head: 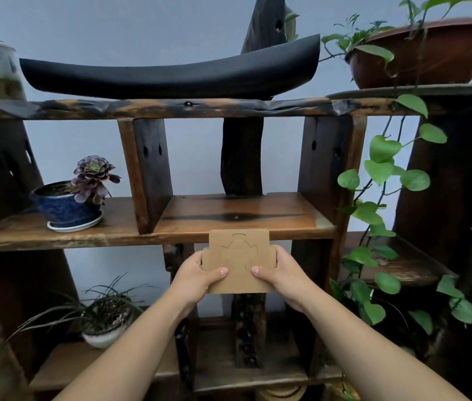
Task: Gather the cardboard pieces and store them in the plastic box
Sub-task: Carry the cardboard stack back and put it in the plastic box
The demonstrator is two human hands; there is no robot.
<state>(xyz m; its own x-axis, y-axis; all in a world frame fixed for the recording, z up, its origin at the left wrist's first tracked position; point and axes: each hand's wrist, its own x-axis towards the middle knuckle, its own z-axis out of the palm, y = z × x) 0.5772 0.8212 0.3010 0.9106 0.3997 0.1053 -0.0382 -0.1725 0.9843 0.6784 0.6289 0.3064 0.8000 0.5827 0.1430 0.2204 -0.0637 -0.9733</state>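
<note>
Flat brown cardboard pieces (pixel 239 256), with cut outlines on the top sheet, are held as a small stack in front of the middle wooden shelf (pixel 237 218). My left hand (pixel 200 274) grips the stack's left edge, thumb on top. My right hand (pixel 279 273) grips the right edge the same way. The stack hangs just below and in front of the shelf's front edge. No plastic box is in view.
A succulent in a blue pot (pixel 67 206) stands on the shelf at the left. A long black curved object (pixel 171 73) lies on the top shelf. A trailing green vine (pixel 382 198) hangs at the right. A grassy plant in a white pot (pixel 104 322) sits lower left.
</note>
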